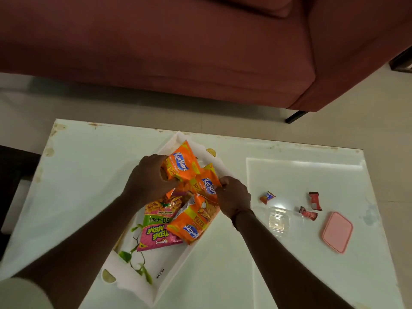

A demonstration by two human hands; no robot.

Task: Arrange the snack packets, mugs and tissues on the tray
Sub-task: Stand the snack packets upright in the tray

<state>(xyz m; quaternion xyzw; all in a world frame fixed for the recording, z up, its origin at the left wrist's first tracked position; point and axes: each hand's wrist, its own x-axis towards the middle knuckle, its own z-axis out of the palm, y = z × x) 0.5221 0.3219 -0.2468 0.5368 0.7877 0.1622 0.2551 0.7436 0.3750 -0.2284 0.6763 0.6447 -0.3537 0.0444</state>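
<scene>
Snack packets (178, 204) gripped in both hands (148, 179) over white tray (142, 286) on glossy table (78, 175), maroon sofa (178, 52) beyond.

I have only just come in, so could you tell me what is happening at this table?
A person is arranging snack packets in a white tray on a glossy white table. The left hand grips one orange packet at the tray's far end; the right hand pinches a second orange packet beside it. A third orange packet and a pink-and-green packet lie in the middle. Off to the right sit small wrapped sweets, a clear container and a pink lid. No mugs or tissues show.
</scene>
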